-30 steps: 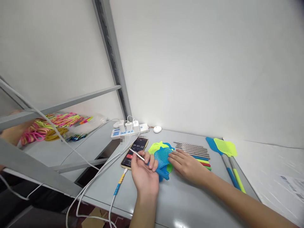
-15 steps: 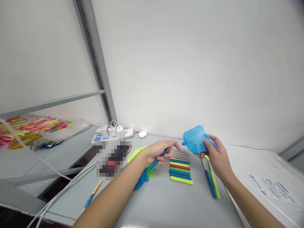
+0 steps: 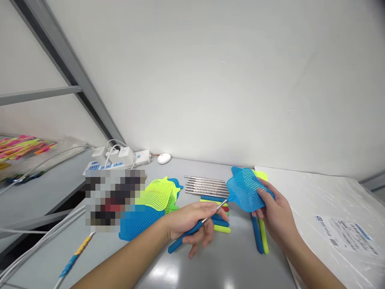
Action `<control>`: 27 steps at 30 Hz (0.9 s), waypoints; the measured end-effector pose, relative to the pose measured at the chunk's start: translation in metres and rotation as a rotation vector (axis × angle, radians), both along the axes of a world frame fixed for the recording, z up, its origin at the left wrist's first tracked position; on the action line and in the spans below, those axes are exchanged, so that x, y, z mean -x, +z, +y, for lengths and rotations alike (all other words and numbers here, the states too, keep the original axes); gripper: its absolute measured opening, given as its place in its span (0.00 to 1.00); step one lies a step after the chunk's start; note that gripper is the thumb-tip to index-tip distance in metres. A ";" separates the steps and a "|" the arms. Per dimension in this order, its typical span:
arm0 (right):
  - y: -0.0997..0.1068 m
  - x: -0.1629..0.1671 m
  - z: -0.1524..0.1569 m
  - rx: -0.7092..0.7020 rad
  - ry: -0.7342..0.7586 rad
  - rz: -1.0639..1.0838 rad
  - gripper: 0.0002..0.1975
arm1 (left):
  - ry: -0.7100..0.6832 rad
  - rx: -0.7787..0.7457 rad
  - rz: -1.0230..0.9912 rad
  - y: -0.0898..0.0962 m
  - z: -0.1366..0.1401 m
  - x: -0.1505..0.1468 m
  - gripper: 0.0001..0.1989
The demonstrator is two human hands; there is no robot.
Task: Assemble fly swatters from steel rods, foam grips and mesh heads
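Observation:
My left hand (image 3: 197, 222) grips a telescopic fly swatter handle (image 3: 187, 237), a blue grip with a thin metal rod angled up to the right. Between the thumb and fingers of my right hand (image 3: 276, 208) is a blue mesh fly swatter head (image 3: 244, 188), its narrow neck facing left. The rod's tip is right by that neck; whether they touch I cannot tell. Under and behind my left hand lie coloured grips (image 3: 223, 229), partly hidden, with a row of metal rods (image 3: 207, 185) extending from them. Two swatters with a blue grip (image 3: 257, 237) and a yellow-green grip lie below my right hand.
Loose mesh heads, yellow-green (image 3: 156, 194) and blue (image 3: 140, 222), are piled left of centre. Behind them are a power strip (image 3: 142, 157) with chargers and a white oval object (image 3: 164, 158). A wrapped white package (image 3: 327, 200) lies at right; cables (image 3: 48, 237) run along the left.
My view has shifted, so the table things appear further left. The rod in my left hand has come up to the neck of the blue head, which my right hand still holds.

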State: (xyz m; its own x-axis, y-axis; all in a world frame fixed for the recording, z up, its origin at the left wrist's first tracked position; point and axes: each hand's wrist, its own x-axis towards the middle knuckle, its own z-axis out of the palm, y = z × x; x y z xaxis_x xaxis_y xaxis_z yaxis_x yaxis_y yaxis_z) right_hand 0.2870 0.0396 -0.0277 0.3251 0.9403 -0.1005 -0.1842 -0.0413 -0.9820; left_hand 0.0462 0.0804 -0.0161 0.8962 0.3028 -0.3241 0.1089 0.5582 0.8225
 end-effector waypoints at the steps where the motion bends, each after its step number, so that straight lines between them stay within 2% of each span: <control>1: 0.000 0.001 -0.001 0.010 -0.010 0.021 0.28 | -0.006 0.001 -0.001 -0.001 0.000 -0.001 0.21; 5: -0.001 0.000 -0.001 0.009 -0.015 0.037 0.27 | 0.052 -0.012 -0.010 -0.001 -0.005 -0.004 0.21; 10: -0.001 -0.002 -0.002 -0.060 -0.003 -0.102 0.24 | 0.065 -0.058 -0.024 -0.001 -0.010 -0.005 0.21; 18: 0.007 0.003 -0.009 -0.151 0.006 -0.167 0.21 | 0.068 -0.416 0.198 0.000 -0.011 -0.004 0.26; 23: 0.009 0.010 -0.013 -0.151 0.107 -0.165 0.21 | 0.063 -0.494 0.264 0.002 -0.013 -0.004 0.28; 27: 0.012 0.006 -0.014 -0.162 0.062 -0.183 0.21 | 0.081 -0.522 0.247 0.005 -0.012 -0.002 0.28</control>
